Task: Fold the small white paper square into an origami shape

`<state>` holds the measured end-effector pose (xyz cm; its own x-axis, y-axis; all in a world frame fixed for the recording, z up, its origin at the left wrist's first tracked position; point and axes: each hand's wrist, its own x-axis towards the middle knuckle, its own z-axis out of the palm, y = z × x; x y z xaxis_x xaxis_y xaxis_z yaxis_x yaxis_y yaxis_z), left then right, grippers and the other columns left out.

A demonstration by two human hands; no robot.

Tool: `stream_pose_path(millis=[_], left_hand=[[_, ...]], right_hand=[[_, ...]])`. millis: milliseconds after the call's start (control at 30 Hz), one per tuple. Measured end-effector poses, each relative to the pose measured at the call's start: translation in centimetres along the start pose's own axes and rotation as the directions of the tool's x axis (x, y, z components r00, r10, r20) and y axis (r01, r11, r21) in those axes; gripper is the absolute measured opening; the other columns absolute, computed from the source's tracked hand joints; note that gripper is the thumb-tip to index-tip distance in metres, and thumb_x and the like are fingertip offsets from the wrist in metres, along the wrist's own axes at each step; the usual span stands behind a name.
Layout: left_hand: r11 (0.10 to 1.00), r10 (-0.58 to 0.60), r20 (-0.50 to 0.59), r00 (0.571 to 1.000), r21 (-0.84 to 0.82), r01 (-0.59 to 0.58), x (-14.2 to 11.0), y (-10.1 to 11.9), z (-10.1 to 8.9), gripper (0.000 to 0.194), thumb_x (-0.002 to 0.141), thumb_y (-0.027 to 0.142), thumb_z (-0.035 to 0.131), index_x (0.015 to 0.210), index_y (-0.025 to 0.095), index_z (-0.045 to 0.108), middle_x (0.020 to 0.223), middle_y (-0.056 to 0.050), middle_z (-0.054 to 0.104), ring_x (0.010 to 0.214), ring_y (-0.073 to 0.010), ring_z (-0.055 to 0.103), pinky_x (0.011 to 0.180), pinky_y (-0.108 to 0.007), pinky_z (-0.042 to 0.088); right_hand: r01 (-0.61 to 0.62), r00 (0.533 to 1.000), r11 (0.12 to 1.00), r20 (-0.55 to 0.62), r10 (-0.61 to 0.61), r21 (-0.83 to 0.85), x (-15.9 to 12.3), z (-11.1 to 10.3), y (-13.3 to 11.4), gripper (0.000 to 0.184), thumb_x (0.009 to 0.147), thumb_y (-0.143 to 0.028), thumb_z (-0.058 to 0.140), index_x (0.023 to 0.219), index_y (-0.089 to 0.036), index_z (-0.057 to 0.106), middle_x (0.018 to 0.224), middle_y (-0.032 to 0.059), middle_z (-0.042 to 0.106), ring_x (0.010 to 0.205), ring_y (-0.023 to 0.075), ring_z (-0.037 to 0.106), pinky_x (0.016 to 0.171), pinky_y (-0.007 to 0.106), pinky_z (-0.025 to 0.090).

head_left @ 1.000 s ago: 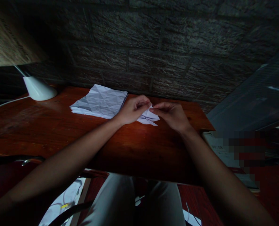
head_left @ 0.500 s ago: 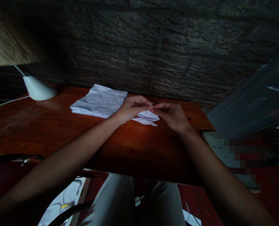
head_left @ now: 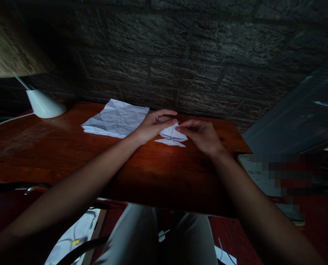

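A small white folded paper (head_left: pixel 171 135), an origami piece with pointed flaps along its near side, is at the middle of the wooden desk. From its left side, my left hand (head_left: pixel 154 127) has the thumb laid on the paper's upper part, the index finger lifted clear and another finger curled below it; a ring shows on one finger. My right hand (head_left: pixel 202 134) pinches the paper's upper right edge between thumb and index finger. Its remaining fingers are curled in. Fingertips cover part of the paper's top.
Left of my hands lies a stack of creased white paper sheets (head_left: pixel 117 117). A white lamp base (head_left: pixel 46 105) stands farther left on the wooden desk (head_left: pixel 56 147), its cord trailing left. Behind rises a dark block wall (head_left: pixel 166 66). A device with a timer display (head_left: pixel 254 172) sits beyond the right edge.
My fingertips, close together at the paper's top before, are now apart. The left index finger has lifted and straightened, and more of the folded paper shows.
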<state>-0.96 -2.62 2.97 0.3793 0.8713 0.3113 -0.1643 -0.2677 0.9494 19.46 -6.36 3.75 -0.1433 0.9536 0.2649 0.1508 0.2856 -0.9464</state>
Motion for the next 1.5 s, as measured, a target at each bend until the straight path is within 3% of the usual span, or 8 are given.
stream_pose_path(millis=[333, 500, 700, 833, 1033, 1167, 1300, 1500], left_hand=[[0.999, 0.025, -0.024, 0.999, 0.041, -0.024, -0.2, -0.4, 0.1, 0.033, 0.072, 0.031, 0.093, 0.101, 0.019, 0.083, 0.104, -0.008, 0.086, 0.098, -0.0223, 0.08, 0.091, -0.038, 0.063], [0.998, 0.021, -0.032, 0.999, 0.061, -0.019, -0.2, -0.6, 0.3, 0.029, 0.076, 0.03, 0.089, 0.101, 0.018, 0.082, 0.102, -0.008, 0.085, 0.095, -0.0221, 0.08, 0.088, -0.038, 0.063], [1.0, 0.005, -0.037, 0.999, 0.029, -0.004, -0.2, -0.4, 0.5, 0.033, 0.074, 0.028, 0.089, 0.103, 0.017, 0.077, 0.09, -0.005, 0.084, 0.079, -0.0192, 0.078, 0.072, -0.031, 0.06], [0.998, 0.029, 0.025, 0.999, 0.061, -0.031, -0.2, -0.4, 0.4, 0.037, 0.077, 0.03, 0.087, 0.107, 0.019, 0.07, 0.086, -0.003, 0.083, 0.07, -0.0175, 0.076, 0.065, -0.029, 0.056], [0.985, 0.078, 0.126, 0.989, 0.143, -0.096, -0.4, -0.4, 0.7, 0.035, 0.079, 0.03, 0.086, 0.106, 0.022, 0.064, 0.08, 0.001, 0.08, 0.067, -0.0145, 0.072, 0.061, -0.026, 0.05], [0.992, 0.018, 0.113, 0.993, 0.12, -0.032, -0.4, -0.3, 0.7, 0.038, 0.078, 0.029, 0.086, 0.108, 0.019, 0.065, 0.08, -0.001, 0.079, 0.065, -0.0132, 0.069, 0.061, -0.025, 0.048], [0.995, -0.059, 0.173, 0.983, 0.095, 0.043, -0.4, 0.2, 0.8, 0.036, 0.072, 0.025, 0.087, 0.102, 0.014, 0.072, 0.088, -0.003, 0.079, 0.074, -0.0131, 0.07, 0.069, -0.026, 0.052], [0.99, -0.09, 0.144, 0.985, 0.12, 0.072, -0.5, 0.6, 0.9, 0.032, 0.071, 0.025, 0.086, 0.099, 0.012, 0.077, 0.09, -0.004, 0.078, 0.074, -0.0122, 0.067, 0.069, -0.025, 0.049]], right_hand=[[0.008, 0.999, 1.0, -0.038, -0.007, 0.03, 0.2, -0.1, -0.1, 0.042, 0.063, -0.05, 0.099, 0.085, -0.023, 0.074, 0.086, 0.002, 0.08, 0.078, 0.0184, 0.072, 0.08, 0.038, 0.059], [-0.01, 0.999, 0.999, -0.038, 0.011, 0.048, 0.1, -0.1, -0.2, 0.048, 0.059, -0.049, 0.101, 0.088, -0.023, 0.072, 0.08, 0.0006, 0.079, 0.075, 0.0185, 0.071, 0.074, 0.036, 0.059], [0.012, 1.0, 0.999, -0.005, -0.012, 0.051, 0.0, -0.3, -0.6, 0.034, 0.069, -0.048, 0.096, 0.085, -0.024, 0.079, 0.091, 0.0024, 0.082, 0.083, 0.0189, 0.073, 0.084, 0.037, 0.06], [0.009, 1.0, 0.999, 0.005, -0.009, 0.053, 0.0, -0.5, -0.8, 0.028, 0.075, -0.049, 0.091, 0.09, -0.026, 0.084, 0.093, 0.0021, 0.083, 0.085, 0.0193, 0.074, 0.088, 0.038, 0.06], [0.047, 0.995, 0.998, 0.092, -0.043, -0.041, -0.1, -0.4, -1.0, 0.035, 0.078, -0.06, 0.087, 0.086, -0.026, 0.084, 0.093, 0.0026, 0.083, 0.087, 0.0204, 0.073, 0.091, 0.038, 0.058], [0.113, 0.991, 0.984, 0.082, -0.103, -0.136, -0.1, -0.4, -0.8, 0.044, 0.083, -0.066, 0.081, 0.086, -0.023, 0.082, 0.09, 0.0038, 0.082, 0.082, 0.0196, 0.071, 0.084, 0.036, 0.055], [0.156, 0.988, 0.961, 0.021, -0.155, -0.227, 0.0, -0.5, -0.6, 0.052, 0.085, -0.072, 0.075, 0.087, -0.021, 0.079, 0.086, 0.0052, 0.08, 0.076, 0.0192, 0.069, 0.074, 0.034, 0.052], [0.156, 0.987, 0.948, 0.003, -0.161, -0.279, 0.0, -0.4, -0.3, 0.047, 0.094, -0.065, 0.069, 0.095, -0.019, 0.08, 0.09, 0.0073, 0.08, 0.077, 0.0188, 0.068, 0.074, 0.034, 0.051]])
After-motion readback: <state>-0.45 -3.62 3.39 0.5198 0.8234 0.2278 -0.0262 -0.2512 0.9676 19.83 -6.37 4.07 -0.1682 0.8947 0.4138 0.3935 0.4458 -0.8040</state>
